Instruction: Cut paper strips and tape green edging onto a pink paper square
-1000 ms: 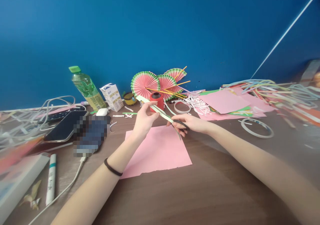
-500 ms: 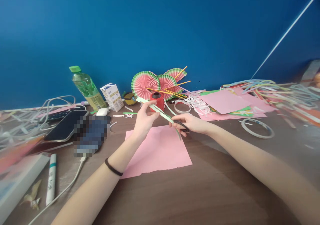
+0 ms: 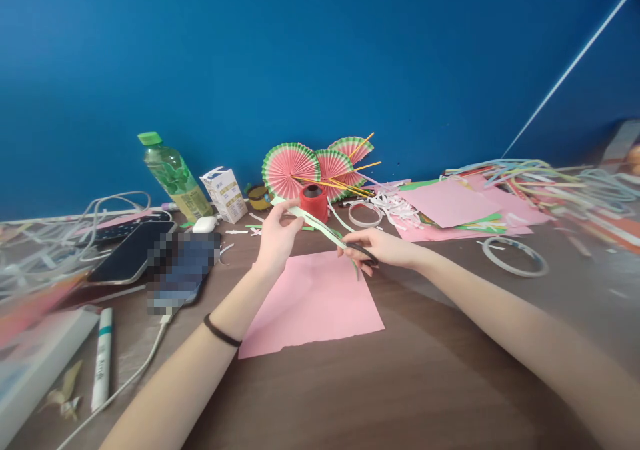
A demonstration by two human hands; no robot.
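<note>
My left hand [image 3: 275, 238] pinches the far end of a light green paper strip [image 3: 320, 225], held above the brown table. My right hand [image 3: 381, 248] is wrapped round the black handles of scissors [image 3: 361, 251], whose blades lie along the strip. Under both hands a pink paper sheet [image 3: 313, 302] lies flat on the table. A red tape roll [image 3: 314, 203] stands just behind the strip.
Watermelon paper fans [image 3: 313, 165] with sticks lean at the blue wall. A green bottle [image 3: 170, 175], a small carton [image 3: 225, 193], phones [image 3: 133, 251], cables and a white marker [image 3: 102, 358] fill the left. Pink sheets [image 3: 450, 203], paper shreds and tape rings [image 3: 515, 255] lie right.
My left hand has slid left and a little back along the strip, pulling it out longer. My right hand with the scissors has barely moved.
</note>
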